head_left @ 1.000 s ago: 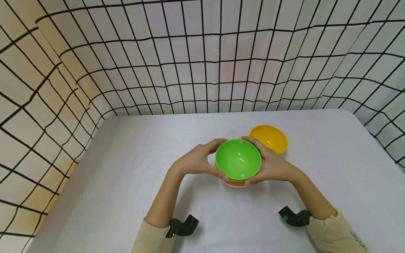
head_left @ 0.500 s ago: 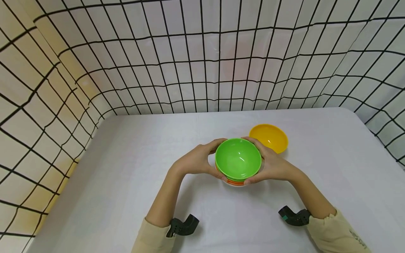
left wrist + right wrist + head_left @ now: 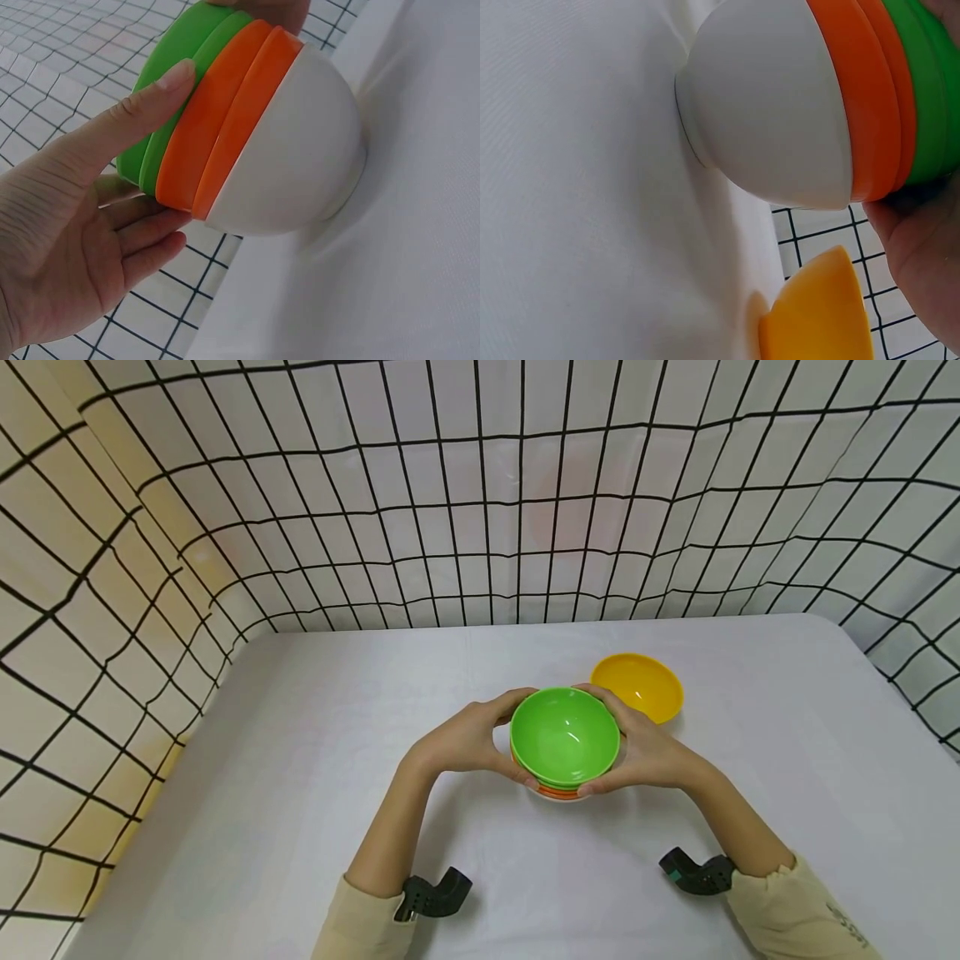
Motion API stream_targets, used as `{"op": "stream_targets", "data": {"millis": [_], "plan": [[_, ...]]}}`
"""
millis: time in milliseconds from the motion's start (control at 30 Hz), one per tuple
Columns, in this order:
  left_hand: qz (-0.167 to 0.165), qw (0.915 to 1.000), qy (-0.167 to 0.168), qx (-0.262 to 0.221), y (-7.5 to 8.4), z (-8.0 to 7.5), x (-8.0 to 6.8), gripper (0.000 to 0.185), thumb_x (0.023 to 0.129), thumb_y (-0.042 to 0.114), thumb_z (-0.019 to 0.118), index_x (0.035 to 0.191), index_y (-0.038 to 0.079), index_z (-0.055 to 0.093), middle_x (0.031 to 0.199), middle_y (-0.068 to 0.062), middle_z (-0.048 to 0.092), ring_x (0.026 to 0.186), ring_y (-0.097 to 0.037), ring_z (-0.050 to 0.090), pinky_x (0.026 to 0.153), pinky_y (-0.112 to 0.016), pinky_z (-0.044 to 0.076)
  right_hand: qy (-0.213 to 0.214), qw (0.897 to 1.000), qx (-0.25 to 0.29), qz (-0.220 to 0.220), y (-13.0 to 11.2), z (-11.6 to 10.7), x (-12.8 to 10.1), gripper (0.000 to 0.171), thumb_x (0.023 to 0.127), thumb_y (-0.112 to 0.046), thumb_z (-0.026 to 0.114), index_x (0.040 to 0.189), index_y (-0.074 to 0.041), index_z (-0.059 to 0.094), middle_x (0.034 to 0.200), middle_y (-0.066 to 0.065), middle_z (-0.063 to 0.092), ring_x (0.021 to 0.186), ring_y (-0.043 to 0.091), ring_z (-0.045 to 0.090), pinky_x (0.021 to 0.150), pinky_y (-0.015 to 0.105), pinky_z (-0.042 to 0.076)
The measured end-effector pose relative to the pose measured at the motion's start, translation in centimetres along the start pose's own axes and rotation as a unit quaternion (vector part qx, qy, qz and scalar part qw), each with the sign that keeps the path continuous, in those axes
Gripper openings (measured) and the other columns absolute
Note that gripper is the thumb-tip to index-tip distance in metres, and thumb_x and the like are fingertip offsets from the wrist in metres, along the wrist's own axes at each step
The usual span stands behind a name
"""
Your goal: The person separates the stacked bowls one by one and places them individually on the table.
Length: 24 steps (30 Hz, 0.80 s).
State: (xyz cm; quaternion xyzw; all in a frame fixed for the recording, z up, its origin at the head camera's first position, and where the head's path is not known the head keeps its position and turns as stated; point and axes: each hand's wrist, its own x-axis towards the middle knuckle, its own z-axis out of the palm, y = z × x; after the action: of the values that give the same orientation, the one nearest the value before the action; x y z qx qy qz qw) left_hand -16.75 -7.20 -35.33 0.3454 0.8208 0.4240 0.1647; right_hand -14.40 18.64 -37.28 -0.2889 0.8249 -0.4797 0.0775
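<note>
A stack of nested bowls stands upright on the table, with a green bowl on top. Below it the left wrist view shows a second green rim, two orange bowl rims and a white bowl at the bottom, its foot on the cloth. My left hand grips the green bowl's left side, thumb in front and fingers behind. From the right, my right hand holds the same bowl in a mirrored grip. Behind the right hand sits a yellow bowl, upright and partly covered by that hand.
White cloth covers the table. A black grid net hangs along the back and sides. Both wrists carry a black camera mount, one on the left and one on the right.
</note>
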Motion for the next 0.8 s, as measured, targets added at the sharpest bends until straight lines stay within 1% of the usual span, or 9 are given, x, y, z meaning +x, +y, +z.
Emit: {"op": "stream_targets", "data": {"millis": [133, 367, 567, 800], "plan": [[0.000, 1.0000, 0.000, 0.000, -0.10, 0.01, 0.00, 0.095, 0.056, 0.039, 0.088, 0.137, 0.027, 0.038, 0.129, 0.018, 0.049, 0.126, -0.006, 0.042, 0.106, -0.030, 0.035, 0.001, 1.000, 0.003, 0.002, -0.07, 0.04, 0.05, 0.107, 0.055, -0.023, 0.090, 0.140, -0.018, 0.026, 0.136, 0.004, 0.042, 0.120, 0.026, 0.043, 0.097, 0.053, 0.040], [-0.001, 1.0000, -0.004, 0.002, -0.24, 0.06, 0.11, 0.096, 0.056, 0.041, 0.087, 0.137, 0.027, 0.038, 0.129, 0.018, 0.049, 0.125, -0.007, 0.043, 0.106, -0.030, 0.035, 0.002, 1.000, 0.026, 0.004, 0.03, 0.02, 0.02, 0.107, 0.054, -0.018, 0.090, 0.140, -0.016, 0.027, 0.137, 0.005, 0.040, 0.121, 0.026, 0.041, 0.099, 0.054, 0.037], [-0.007, 1.0000, -0.003, 0.000, -0.18, 0.05, 0.07, 0.096, 0.056, 0.041, 0.087, 0.137, 0.028, 0.038, 0.129, 0.018, 0.049, 0.126, -0.007, 0.043, 0.106, -0.030, 0.035, 0.001, 1.000, 0.030, -0.001, 0.17, 0.05, 0.02, 0.107, 0.054, -0.017, 0.090, 0.141, -0.017, 0.026, 0.137, 0.005, 0.040, 0.120, 0.027, 0.042, 0.098, 0.054, 0.038], [-0.012, 0.9999, -0.002, -0.002, -0.10, 0.01, 0.01, 0.097, 0.055, 0.040, 0.088, 0.137, 0.029, 0.038, 0.130, 0.018, 0.049, 0.126, -0.007, 0.042, 0.106, -0.030, 0.035, 0.003, 0.999, 0.036, 0.000, 0.21, 0.01, -0.10, 0.107, 0.055, -0.014, 0.089, 0.141, -0.017, 0.027, 0.137, 0.005, 0.041, 0.119, 0.018, 0.043, 0.098, 0.052, 0.038]]}}
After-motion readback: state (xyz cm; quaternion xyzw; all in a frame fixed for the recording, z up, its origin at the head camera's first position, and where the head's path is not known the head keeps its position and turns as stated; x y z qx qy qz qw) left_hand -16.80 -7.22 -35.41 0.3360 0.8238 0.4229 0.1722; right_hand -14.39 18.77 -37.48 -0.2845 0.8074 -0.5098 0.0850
